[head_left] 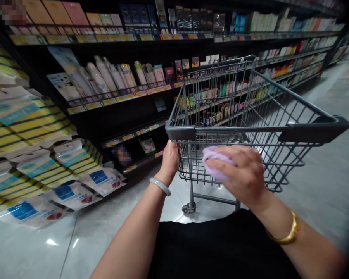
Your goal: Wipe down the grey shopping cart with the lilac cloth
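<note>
A grey wire shopping cart (241, 130) stands right in front of me, its near rail running across the view. My left hand (170, 161) is at the cart's near left corner, just below the rail, closed on the wire frame; part of its fingers is hidden behind the wires. Bunched up in my right hand (244, 170) is a light purple cloth (218, 161). That hand is closed round it, in front of the cart's near wire side and below the rail. Whether the cloth touches the wires I cannot tell.
Shelves (116, 99) with bottles and boxes line the left and the back. Striped yellow packages (29, 135) are stacked at the left, close to my left arm. A cart wheel (189, 208) rests on the shiny tiled floor (322, 170), which continues along the right.
</note>
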`<state>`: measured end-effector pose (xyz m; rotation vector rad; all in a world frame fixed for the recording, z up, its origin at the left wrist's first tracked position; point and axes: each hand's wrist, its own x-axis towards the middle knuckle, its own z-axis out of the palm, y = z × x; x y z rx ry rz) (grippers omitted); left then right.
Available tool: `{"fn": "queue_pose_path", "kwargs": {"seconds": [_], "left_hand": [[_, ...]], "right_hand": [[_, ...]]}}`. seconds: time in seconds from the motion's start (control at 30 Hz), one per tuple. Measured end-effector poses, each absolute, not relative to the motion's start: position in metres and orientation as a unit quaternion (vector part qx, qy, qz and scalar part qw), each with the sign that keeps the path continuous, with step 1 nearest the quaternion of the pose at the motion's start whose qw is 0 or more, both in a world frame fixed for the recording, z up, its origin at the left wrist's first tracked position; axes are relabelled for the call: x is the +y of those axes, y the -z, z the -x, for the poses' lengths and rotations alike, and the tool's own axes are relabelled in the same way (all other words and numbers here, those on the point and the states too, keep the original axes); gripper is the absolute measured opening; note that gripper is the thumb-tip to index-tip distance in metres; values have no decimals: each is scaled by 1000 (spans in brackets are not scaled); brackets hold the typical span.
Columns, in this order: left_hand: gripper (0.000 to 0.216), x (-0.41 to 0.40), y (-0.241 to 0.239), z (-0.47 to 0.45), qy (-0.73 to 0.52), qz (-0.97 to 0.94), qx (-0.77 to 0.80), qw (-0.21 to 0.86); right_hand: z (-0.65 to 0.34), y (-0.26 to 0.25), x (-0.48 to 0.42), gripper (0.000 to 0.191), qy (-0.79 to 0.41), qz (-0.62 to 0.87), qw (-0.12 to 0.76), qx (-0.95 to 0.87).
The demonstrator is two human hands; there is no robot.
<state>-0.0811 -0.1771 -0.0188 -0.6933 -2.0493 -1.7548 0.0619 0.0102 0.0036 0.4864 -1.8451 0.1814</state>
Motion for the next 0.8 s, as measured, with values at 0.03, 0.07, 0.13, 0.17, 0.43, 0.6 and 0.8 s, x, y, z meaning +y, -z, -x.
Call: {"fn": "queue_pose_path", "kwargs": {"seconds": [0.03, 0.07, 0.13, 0.17, 0.43, 0.6, 0.8], "left_hand": [[63, -177, 19, 81, 620, 241, -724, 182], [63, -177, 20, 81, 620, 238, -724, 188], [62, -174, 21, 79, 617, 234, -725, 199], [62, -173, 22, 77, 615, 234, -725, 204], [59, -154, 23, 57, 598, 251, -730, 215], [53, -144, 23, 48, 595, 283, -726, 195], [24, -123, 24, 40, 595, 322, -717, 167]], "right_hand": [[-62, -6, 14, 25, -79, -192, 587, -783], [-62, -9, 16, 26, -76, -183, 593, -780], [-63, -11, 16, 28, -61, -179, 602, -776], [-63, -11, 14, 28, -54, -180, 605, -774], [-60, -10, 8, 32, -41, -178, 607, -773], [-66, -30, 4, 35, -81, -218, 621, -748], [-61, -79, -24, 33, -55, -217, 614, -757]]}}
